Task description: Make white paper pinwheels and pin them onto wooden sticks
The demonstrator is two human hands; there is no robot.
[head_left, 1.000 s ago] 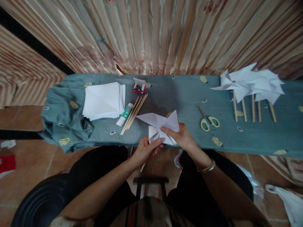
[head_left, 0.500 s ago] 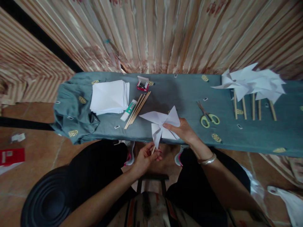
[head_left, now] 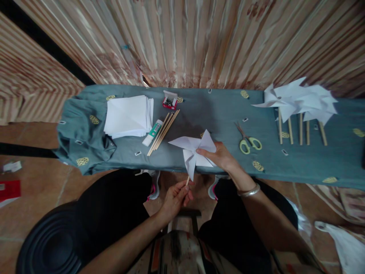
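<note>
A white paper pinwheel (head_left: 190, 153) is held over the table's front edge, one of its points hanging down toward me. My right hand (head_left: 220, 155) grips it from the right, with the thumb pressed on its centre and the other fingers hidden behind the paper. Below, my left hand (head_left: 177, 195) is closed around the wooden stick (head_left: 188, 180) that shows under the pinwheel's lowest point. Most of that stick is hidden by the paper and by my fingers.
On the cloth-covered table (head_left: 216, 114) lie a paper stack (head_left: 127, 116), a glue stick (head_left: 153, 132), loose wooden sticks (head_left: 164, 132) and a small red box of pins (head_left: 170, 101). Green-handled scissors (head_left: 248, 141) lie right of centre. Several finished pinwheels (head_left: 298, 99) overlap at far right.
My left hand has slid slightly down the stick, and a bit more of the stick shows. The right hand keeps its hold at the centre. The view has shifted slightly.
</note>
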